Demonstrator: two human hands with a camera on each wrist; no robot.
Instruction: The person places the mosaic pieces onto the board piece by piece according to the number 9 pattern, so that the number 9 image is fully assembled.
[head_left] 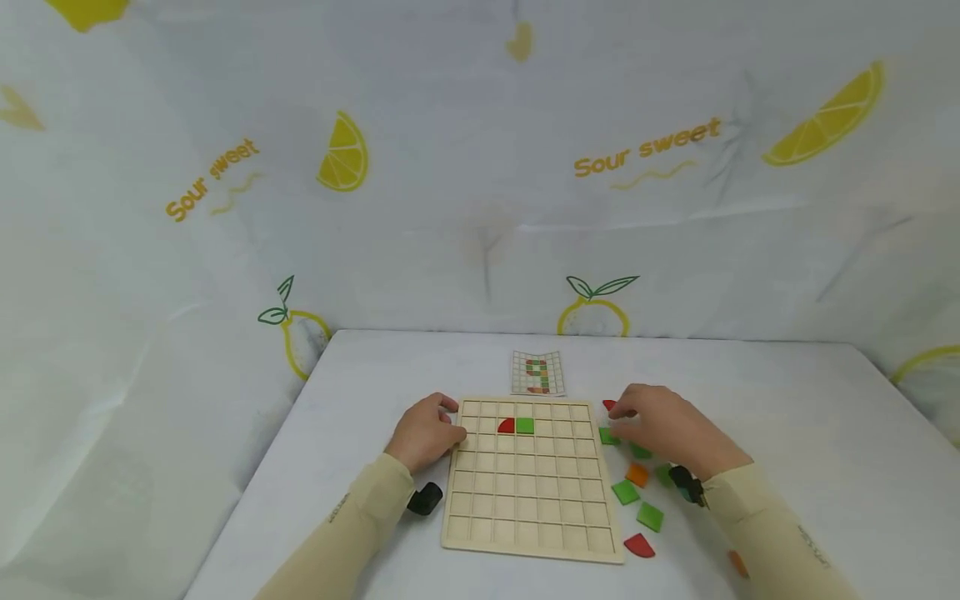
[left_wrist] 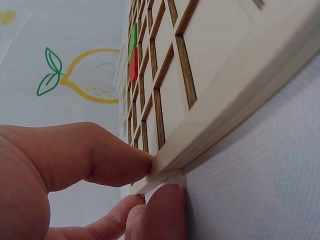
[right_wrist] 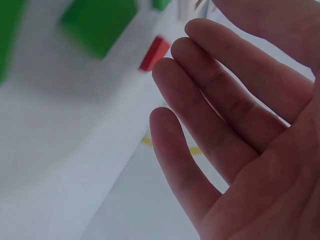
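A wooden grid board (head_left: 525,500) lies on the table, with a red quarter-circle tile (head_left: 507,426) and a green square tile (head_left: 525,426) side by side in an upper row. My left hand (head_left: 426,433) pinches the board's left rim near its far corner; the left wrist view shows the thumb (left_wrist: 120,160) on the rim and other fingers below it. Over the loose tiles right of the board is my right hand (head_left: 675,425), its fingers (right_wrist: 215,120) loosely extended and nothing in them. A green tile (head_left: 609,436) and a red tile (head_left: 609,405) lie by its fingertips.
Behind the board lies a pattern card (head_left: 537,373) with a coloured grid. More loose tiles, such as an orange one (head_left: 637,475), a green one (head_left: 650,517) and a red one (head_left: 640,546), are scattered right of the board. A lemon-print sheet (head_left: 450,208) hangs behind the table.
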